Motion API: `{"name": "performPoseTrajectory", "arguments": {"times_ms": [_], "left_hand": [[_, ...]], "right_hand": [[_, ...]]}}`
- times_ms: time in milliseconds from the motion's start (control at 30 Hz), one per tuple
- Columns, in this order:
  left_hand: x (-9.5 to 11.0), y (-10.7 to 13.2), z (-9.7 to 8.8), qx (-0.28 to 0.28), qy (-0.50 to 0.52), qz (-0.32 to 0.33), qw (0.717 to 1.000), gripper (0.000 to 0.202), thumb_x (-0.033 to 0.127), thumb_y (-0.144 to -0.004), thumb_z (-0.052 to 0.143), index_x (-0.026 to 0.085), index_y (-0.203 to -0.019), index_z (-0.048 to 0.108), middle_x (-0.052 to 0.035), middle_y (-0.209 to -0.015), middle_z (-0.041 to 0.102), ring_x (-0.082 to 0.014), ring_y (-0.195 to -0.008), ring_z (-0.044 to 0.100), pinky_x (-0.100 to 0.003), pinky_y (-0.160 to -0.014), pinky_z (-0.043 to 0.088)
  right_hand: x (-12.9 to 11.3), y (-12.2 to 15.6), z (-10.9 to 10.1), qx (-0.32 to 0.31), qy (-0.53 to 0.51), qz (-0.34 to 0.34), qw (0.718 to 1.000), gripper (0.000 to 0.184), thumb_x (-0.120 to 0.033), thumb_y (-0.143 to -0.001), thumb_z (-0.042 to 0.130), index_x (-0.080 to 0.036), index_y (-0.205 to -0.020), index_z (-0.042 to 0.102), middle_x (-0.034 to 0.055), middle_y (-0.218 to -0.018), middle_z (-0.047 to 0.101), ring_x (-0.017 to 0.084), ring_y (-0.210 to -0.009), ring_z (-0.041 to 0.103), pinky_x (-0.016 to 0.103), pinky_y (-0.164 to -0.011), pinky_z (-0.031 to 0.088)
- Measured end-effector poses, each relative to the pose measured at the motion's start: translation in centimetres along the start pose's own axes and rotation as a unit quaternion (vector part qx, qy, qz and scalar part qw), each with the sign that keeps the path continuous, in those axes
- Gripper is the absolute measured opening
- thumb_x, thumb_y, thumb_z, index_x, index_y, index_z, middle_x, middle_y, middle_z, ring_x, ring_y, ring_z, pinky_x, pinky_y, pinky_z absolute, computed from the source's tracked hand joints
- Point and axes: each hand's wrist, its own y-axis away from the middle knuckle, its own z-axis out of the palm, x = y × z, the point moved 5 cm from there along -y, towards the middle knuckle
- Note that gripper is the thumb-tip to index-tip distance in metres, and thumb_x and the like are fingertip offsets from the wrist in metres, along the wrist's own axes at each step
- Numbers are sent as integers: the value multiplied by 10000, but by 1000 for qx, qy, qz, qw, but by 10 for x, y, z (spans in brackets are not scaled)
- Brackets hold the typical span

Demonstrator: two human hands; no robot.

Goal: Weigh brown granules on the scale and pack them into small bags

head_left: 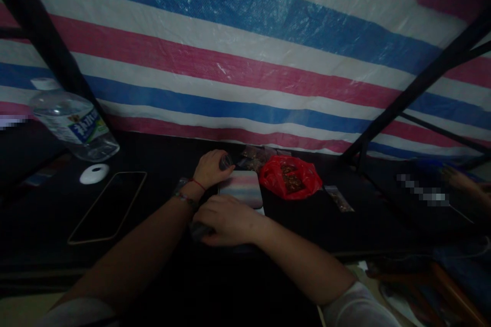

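Observation:
My left hand (210,167) is curled around a small dark object (226,162) at the far side of a pale, striped flat pad (242,188) on the dark table. My right hand (226,223) lies across the near edge of that pad, fingers bent and pressed down over something grey (197,231) that I cannot make out. A red plastic bag (290,177) holding brownish bits sits just right of the pad, and a small clear packet (339,198) lies further right.
A phone (108,205) lies face up at left, beside a white round cap (94,173) and a tilted water bottle (72,122). A striped tarp (245,61) hangs behind the table. Another person's hand (460,180) shows at far right.

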Motion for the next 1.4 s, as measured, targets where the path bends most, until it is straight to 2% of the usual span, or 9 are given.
{"name": "performPoseTrajectory", "arguments": {"times_ms": [100,200,367,433,600,800,1000,1133,1400], "left_hand": [[-4,0,-1,1,2,-12,1000,400,450,-769,604,170,-1053,589,-94,-1047,649,-255,-994,591,-401,-899,461],[-6,-1,-1,4,0,-13,1000,395,465,-771,595,174,-1039,599,-96,-1047,652,-255,-997,593,-403,-910,456],[-8,-1,1,11,-10,-18,1000,404,471,-763,599,167,-1029,605,-103,-1037,656,-265,-990,598,-402,-898,462],[-7,0,1,8,-22,-15,1000,391,456,-761,598,165,-1022,606,-100,-1019,660,-267,-970,603,-399,-881,467],[13,-1,-4,13,-63,11,998,339,397,-748,592,156,-986,616,-116,-1014,661,-296,-953,601,-431,-860,459],[111,-12,-3,-66,22,198,978,305,334,-769,579,179,-1031,600,-102,-1051,647,-274,-1029,579,-415,-937,427],[180,-23,31,-238,100,236,937,246,250,-765,564,202,-1006,574,-61,-974,665,-210,-894,620,-320,-802,471],[183,-30,59,-330,28,173,928,261,266,-812,515,197,-1062,540,-79,-979,682,-196,-839,645,-283,-727,473],[157,-40,73,-319,-73,102,939,301,314,-840,487,137,-1078,535,-184,-965,685,-276,-869,668,-341,-707,477]], "right_hand": [[28,37,-36,114,-65,89,987,374,-280,-829,620,-212,-1193,567,72,-1139,624,204,-1088,557,356,-932,453],[78,99,-67,239,-38,246,939,394,-238,-814,628,-221,-1204,580,99,-1162,611,231,-1109,557,418,-967,438],[141,191,-72,255,3,474,843,301,-213,-762,648,-168,-1059,641,118,-1057,660,253,-1002,616,429,-917,468],[144,204,-64,248,-50,478,841,305,-237,-787,624,-179,-1086,617,98,-1069,662,227,-980,628,401,-897,482],[113,185,-45,191,-132,364,902,333,-249,-790,655,-205,-1116,605,61,-1118,646,195,-1026,602,364,-930,456],[96,170,-29,153,-152,308,927,333,-212,-786,674,-197,-1113,616,57,-1068,657,188,-990,602,344,-891,465],[92,182,-20,183,-199,331,904,376,-250,-771,693,-163,-1127,610,82,-1096,659,196,-983,616,350,-907,465],[84,192,-19,184,-185,339,904,350,-258,-763,697,-166,-1093,624,71,-1081,663,193,-987,612,332,-903,456],[84,216,-22,176,-146,420,878,291,-272,-802,634,-180,-1072,576,34,-971,652,162,-862,611,284,-784,457]]}}
